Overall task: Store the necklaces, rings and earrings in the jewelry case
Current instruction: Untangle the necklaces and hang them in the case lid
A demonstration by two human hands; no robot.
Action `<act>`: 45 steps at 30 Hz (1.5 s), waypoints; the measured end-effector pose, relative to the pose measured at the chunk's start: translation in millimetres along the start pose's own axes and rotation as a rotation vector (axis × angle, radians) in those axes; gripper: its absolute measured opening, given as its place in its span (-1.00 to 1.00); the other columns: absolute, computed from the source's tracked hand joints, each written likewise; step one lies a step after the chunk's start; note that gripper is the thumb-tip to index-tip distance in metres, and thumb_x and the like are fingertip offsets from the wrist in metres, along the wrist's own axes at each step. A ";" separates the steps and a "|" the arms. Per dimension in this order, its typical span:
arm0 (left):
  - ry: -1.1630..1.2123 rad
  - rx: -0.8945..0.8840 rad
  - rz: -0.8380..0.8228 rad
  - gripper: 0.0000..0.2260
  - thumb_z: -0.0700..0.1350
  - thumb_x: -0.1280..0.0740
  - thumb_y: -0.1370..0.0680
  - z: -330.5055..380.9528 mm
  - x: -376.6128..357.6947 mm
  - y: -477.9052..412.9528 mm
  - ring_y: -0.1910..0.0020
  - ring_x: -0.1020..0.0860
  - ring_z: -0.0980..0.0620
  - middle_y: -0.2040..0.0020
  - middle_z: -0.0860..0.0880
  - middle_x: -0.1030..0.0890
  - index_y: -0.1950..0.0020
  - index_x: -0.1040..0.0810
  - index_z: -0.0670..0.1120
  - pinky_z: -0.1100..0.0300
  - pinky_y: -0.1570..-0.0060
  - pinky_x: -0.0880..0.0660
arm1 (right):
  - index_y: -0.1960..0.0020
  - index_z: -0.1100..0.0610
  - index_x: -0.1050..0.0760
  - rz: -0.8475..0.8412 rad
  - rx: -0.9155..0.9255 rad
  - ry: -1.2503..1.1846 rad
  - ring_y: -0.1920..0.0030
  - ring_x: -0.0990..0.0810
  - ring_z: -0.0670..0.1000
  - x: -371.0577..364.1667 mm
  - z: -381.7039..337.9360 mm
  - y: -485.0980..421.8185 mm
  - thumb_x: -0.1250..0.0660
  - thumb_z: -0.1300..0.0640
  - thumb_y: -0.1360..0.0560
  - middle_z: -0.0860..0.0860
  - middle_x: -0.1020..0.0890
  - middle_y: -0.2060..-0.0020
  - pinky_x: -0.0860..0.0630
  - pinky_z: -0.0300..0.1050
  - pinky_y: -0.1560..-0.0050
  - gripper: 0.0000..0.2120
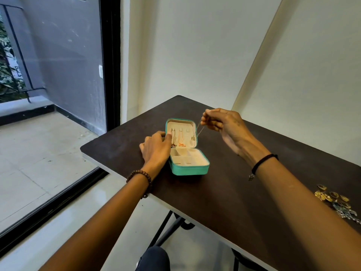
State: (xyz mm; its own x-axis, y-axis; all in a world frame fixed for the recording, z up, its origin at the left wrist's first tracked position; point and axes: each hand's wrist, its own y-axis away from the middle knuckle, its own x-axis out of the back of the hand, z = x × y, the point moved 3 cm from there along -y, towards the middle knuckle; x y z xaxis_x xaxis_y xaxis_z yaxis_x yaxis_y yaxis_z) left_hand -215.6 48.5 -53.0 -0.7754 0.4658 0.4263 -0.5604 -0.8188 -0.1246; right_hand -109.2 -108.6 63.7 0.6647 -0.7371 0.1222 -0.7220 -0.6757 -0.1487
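Observation:
A teal jewelry case stands open on the dark table, its lid upright and its cream tray split into small compartments. Two necklaces hang on hooks inside the lid. My left hand rests against the lid's left edge, thumb on the lining. My right hand is raised to the right of the lid and pinches a thin chain necklace, whose pendant hangs at the lid's right side. A pile of rings and earrings lies at the table's right edge.
The table's near edge runs diagonally, with folding legs below it. A glass door with a black frame stands at the left, a white wall behind the table. A knee shows at the bottom.

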 end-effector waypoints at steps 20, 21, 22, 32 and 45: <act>0.310 -0.136 -0.168 -0.73 0.12 -0.23 -0.62 42.7 -44.2 74.9 0.12 -0.66 0.21 0.03 0.11 -0.66 -0.23 -0.52 0.03 0.19 0.13 -0.65 | 0.00 0.20 -0.64 0.064 0.019 -0.004 0.04 -0.68 0.01 52.3 -5.7 53.9 -0.34 0.19 -0.60 0.07 -0.71 0.12 -0.55 -0.14 -0.13 -0.88; 0.312 -0.141 -0.174 -0.73 0.12 -0.23 -0.62 43.1 -44.7 75.8 0.13 -0.66 0.23 0.04 0.12 -0.66 -0.23 -0.52 0.04 0.20 0.14 -0.65 | 0.00 0.20 -0.64 0.065 0.018 0.003 0.03 -0.67 0.01 54.7 -4.5 55.2 -0.34 0.19 -0.60 0.07 -0.71 0.12 -0.55 -0.13 -0.13 -0.88; 0.313 -0.148 -0.179 -0.73 0.12 -0.23 -0.62 42.9 -45.1 76.1 0.14 -0.66 0.24 0.05 0.12 -0.66 -0.23 -0.53 0.04 0.21 0.15 -0.65 | 0.00 0.20 -0.64 0.069 0.016 0.007 0.03 -0.67 0.01 57.1 -3.4 56.7 -0.34 0.19 -0.60 0.07 -0.71 0.12 -0.55 -0.13 -0.12 -0.88; 0.329 -0.172 -0.213 -0.68 0.12 -0.26 -0.60 43.0 -42.9 77.3 0.11 -0.67 0.24 0.01 0.09 -0.67 -0.25 -0.55 -0.02 0.20 0.13 -0.65 | 0.01 0.20 -0.65 0.059 0.012 0.165 -0.04 -0.69 0.05 63.7 5.6 66.5 -0.35 0.11 -0.61 0.08 -0.72 0.10 -0.55 0.00 -0.24 -0.82; 0.397 -0.175 -0.231 -0.71 0.06 -0.28 -0.61 47.8 -37.6 81.3 0.10 -0.68 0.18 0.00 0.04 -0.68 -0.22 -0.56 -0.08 0.23 0.15 -0.64 | -0.05 0.24 -0.63 0.016 0.043 0.337 0.03 -0.69 -0.12 71.4 8.9 71.1 -0.33 0.11 -0.62 0.04 -0.73 0.10 -0.54 -0.36 0.09 -0.80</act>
State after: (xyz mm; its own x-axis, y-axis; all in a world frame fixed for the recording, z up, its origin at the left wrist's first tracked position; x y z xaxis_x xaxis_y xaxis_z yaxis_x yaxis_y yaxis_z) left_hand -218.1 -51.6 -36.3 -0.6569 0.7486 0.0899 -0.7450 -0.6261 -0.2300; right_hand -111.3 -209.2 53.1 0.5475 -0.7144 0.4357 -0.7183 -0.6684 -0.1933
